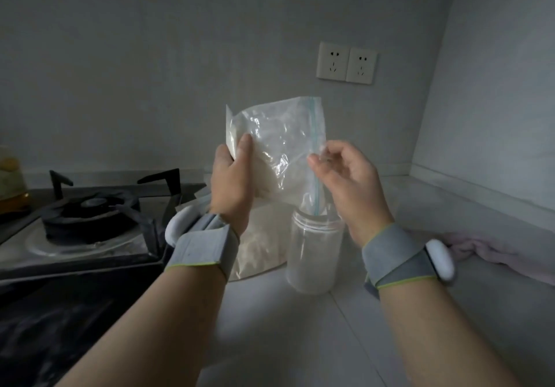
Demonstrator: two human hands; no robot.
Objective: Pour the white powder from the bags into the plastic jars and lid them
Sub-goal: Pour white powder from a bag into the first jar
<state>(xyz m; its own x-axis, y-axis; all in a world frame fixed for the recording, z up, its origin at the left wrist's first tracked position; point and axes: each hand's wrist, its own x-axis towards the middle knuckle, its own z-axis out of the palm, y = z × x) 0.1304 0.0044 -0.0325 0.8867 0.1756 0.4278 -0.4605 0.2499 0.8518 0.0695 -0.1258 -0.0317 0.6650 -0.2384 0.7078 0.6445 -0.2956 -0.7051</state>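
Observation:
A clear zip bag (pixel 276 146) with white powder in it is held tilted above an open plastic jar (pixel 313 254), its blue zip edge reaching down into the jar's mouth. My left hand (pixel 231 182) grips the bag's closed end, thumb on the front. My right hand (pixel 345 176) pinches the bag's edge by the zip, fingers curled. The jar stands on the counter with white powder in it and no lid. A second bag of powder (pixel 261 248) lies behind the jar, partly hidden by my left wrist.
A black gas stove (pixel 90 221) fills the left side of the counter (pixel 285 326). A bottle of yellow liquid (pixel 9 182) stands at the far left. A pink cloth (pixel 495 251) lies at the right. Two wall sockets (pixel 347 63) are above.

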